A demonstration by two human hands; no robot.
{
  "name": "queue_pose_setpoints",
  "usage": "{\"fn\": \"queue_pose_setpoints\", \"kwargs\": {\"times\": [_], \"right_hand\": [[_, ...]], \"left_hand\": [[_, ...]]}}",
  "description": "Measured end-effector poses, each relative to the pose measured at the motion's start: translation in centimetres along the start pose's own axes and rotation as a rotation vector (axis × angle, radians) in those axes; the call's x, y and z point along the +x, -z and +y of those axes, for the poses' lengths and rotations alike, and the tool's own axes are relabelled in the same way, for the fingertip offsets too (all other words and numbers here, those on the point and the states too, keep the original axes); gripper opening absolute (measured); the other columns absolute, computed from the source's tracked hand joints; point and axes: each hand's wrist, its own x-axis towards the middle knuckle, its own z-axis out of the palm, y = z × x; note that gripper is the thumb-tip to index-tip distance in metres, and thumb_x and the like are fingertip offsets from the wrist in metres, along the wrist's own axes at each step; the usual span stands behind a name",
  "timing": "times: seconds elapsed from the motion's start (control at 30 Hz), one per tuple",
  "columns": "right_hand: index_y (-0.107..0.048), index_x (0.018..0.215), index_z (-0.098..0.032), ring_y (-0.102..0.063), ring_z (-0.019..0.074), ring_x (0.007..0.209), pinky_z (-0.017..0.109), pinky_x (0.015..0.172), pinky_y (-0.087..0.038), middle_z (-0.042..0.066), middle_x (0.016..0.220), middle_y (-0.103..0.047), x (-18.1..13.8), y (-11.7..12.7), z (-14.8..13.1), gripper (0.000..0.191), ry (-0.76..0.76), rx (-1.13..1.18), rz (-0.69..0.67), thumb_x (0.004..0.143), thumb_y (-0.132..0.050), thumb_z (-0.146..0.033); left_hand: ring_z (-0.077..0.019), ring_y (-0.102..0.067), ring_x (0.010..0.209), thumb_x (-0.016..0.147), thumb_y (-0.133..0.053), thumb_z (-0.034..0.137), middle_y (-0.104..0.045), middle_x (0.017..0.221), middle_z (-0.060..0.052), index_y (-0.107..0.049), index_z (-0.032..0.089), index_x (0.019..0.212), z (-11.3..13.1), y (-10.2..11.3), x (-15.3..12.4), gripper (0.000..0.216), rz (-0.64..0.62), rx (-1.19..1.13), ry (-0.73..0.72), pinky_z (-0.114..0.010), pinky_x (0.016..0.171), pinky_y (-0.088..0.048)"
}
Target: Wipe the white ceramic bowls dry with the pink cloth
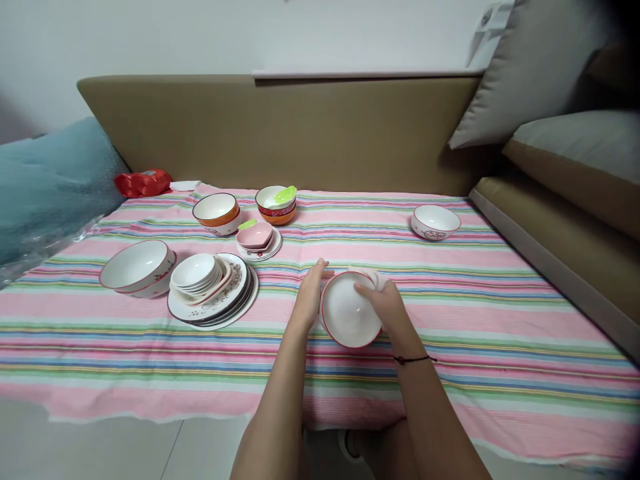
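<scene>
A white bowl with a red rim (345, 313) is tilted toward me above the striped cloth (450, 313). My left hand (310, 293) cups its left side with fingers wrapped round the back. My right hand (383, 300) grips its right rim and presses a small white cloth (373, 275) against the bowl's upper edge. A thin black band circles my right wrist.
Left of my hands stands a pile of plates with small dishes (213, 290) and a large white bowl (137, 267). Behind are an orange bowl (217, 213), stacked bowls (276, 203), a pink dish (255, 237). A lone bowl (435, 222) sits far right. Sofa back behind.
</scene>
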Motion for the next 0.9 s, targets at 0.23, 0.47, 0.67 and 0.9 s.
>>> {"fn": "queue_pose_setpoints", "kwargs": {"times": [0.23, 0.47, 0.67, 0.9], "right_hand": [[-0.064, 0.110, -0.015, -0.068, 0.0241, 0.085, 0.038, 0.074, -0.056, 0.010, 0.097, -0.073, 0.8, -1.8, 1.0, 0.053, 0.117, 0.234, 0.374, 0.063, -0.074, -0.037], [-0.066, 0.106, -0.015, -0.067, 0.0263, 0.089, 0.039, 0.074, -0.056, 0.011, 0.101, -0.073, 0.4, -1.8, 0.4, 0.055, 0.096, 0.122, 0.239, 0.057, -0.080, -0.034], [-0.069, 0.098, -0.016, -0.067, 0.0249, 0.083, 0.035, 0.070, -0.053, 0.008, 0.095, -0.074, 0.1, 0.1, -0.3, 0.043, 0.100, -0.152, 0.000, 0.060, -0.077, -0.034], [-0.070, 0.090, -0.015, -0.065, 0.0222, 0.072, 0.032, 0.061, -0.052, 0.006, 0.084, -0.073, 0.1, 0.5, -0.2, 0.036, 0.008, -0.201, -0.131, 0.063, -0.075, -0.037]], "left_hand": [[-0.0234, -0.040, 0.137, 0.092, -0.045, 0.051, -0.047, 0.147, -0.006, -0.054, 0.022, 0.132, 0.2, -1.3, -0.4, 0.051, 0.018, 0.031, -0.189, -0.034, 0.112, -0.032], [-0.0214, -0.045, 0.133, 0.094, -0.041, 0.044, -0.057, 0.138, -0.005, -0.063, 0.021, 0.123, 0.2, -0.5, 0.0, 0.044, -0.015, 0.038, -0.255, -0.035, 0.114, -0.029], [-0.0270, -0.055, 0.122, 0.088, -0.048, 0.055, -0.069, 0.119, -0.005, -0.071, 0.020, 0.110, -0.1, 0.4, -0.3, 0.047, -0.262, 0.004, 0.001, -0.040, 0.108, -0.037], [-0.0286, -0.065, 0.102, 0.084, -0.052, 0.059, -0.073, 0.106, -0.008, -0.071, 0.017, 0.108, 0.4, 0.4, -0.6, 0.052, -0.322, -0.078, 0.216, -0.039, 0.095, -0.045]]}}
